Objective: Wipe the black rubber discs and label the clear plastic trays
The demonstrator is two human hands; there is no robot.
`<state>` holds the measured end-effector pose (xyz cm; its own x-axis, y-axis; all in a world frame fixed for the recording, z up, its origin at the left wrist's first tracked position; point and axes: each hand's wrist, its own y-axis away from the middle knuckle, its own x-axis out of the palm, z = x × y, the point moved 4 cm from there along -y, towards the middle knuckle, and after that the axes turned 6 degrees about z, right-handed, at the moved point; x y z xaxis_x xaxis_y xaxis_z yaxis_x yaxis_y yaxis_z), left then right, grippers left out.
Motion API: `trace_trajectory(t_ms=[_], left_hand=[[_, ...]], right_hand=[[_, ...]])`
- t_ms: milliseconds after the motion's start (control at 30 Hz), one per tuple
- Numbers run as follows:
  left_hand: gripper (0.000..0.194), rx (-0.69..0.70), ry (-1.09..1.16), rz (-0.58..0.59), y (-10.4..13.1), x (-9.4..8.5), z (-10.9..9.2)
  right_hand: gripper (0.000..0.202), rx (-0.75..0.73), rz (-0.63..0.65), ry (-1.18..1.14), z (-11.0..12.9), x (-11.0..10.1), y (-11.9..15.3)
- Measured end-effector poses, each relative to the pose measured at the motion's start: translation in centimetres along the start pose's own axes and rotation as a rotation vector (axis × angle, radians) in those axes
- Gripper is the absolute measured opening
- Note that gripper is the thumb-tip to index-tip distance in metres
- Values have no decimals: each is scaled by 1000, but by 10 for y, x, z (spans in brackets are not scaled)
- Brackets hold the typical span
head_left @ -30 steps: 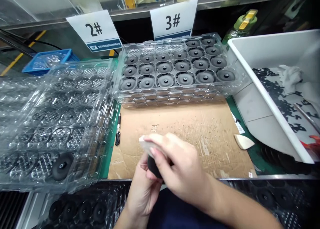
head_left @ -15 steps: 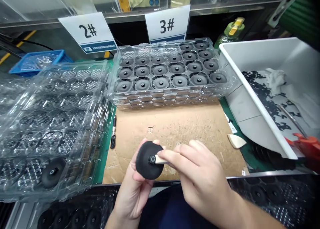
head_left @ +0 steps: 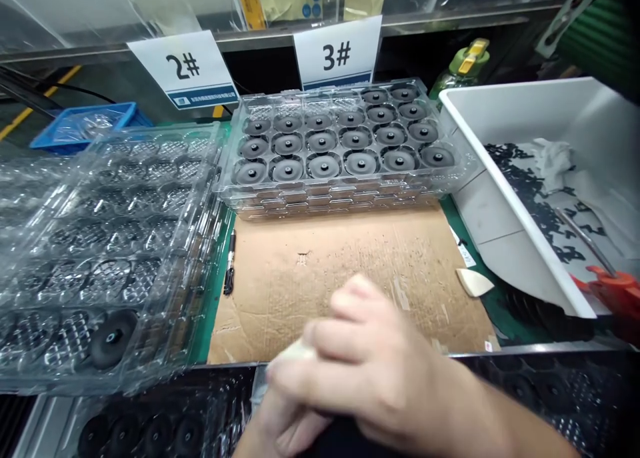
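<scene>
My right hand [head_left: 365, 371] pinches a pale piece [head_left: 296, 351], my mostly hidden left hand [head_left: 277, 415] I can't tell, and black discs [head_left: 325, 167] fill the far tray [head_left: 330, 185] except a few cups [head_left: 346, 104].

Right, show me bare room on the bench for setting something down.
The cardboard lies bare between the pen and the loose pale wedge, from the rear tray stack down to the right hand. Crowded: clear trays on the left, the white bin on the right.
</scene>
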<state>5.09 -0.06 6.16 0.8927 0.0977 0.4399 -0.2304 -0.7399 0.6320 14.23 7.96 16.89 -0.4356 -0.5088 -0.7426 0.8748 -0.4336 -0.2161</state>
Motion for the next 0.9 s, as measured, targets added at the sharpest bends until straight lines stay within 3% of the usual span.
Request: trace_trajectory(t_ms=[67, 200, 267, 333, 500, 600, 700, 900], left_hand=[[37, -16, 76, 42, 0, 0, 1], [53, 20, 538, 306, 3, 5, -3], [49, 39, 680, 419, 6, 7, -8], [47, 64, 700, 459, 7, 7, -12], [49, 105, 644, 449, 4, 5, -18], [52, 113, 629, 364, 2, 2, -20], [57, 112, 604, 309, 2, 4, -23], [63, 138, 533, 226, 7, 4, -29]], right_hand=[[24, -58, 10, -97, -4, 2, 1], [27, 378, -126, -33, -54, 3, 17], [27, 526, -110, -27, -78, 17, 33], [31, 589, -81, -38, -95, 42, 50], [40, 692, -274, 160, -106, 93, 85], [38, 654, -247, 219, -102, 105, 86], [37, 643, -256, 216, -108, 102, 79], [29, 695, -439, 18, -137, 73, 66]])
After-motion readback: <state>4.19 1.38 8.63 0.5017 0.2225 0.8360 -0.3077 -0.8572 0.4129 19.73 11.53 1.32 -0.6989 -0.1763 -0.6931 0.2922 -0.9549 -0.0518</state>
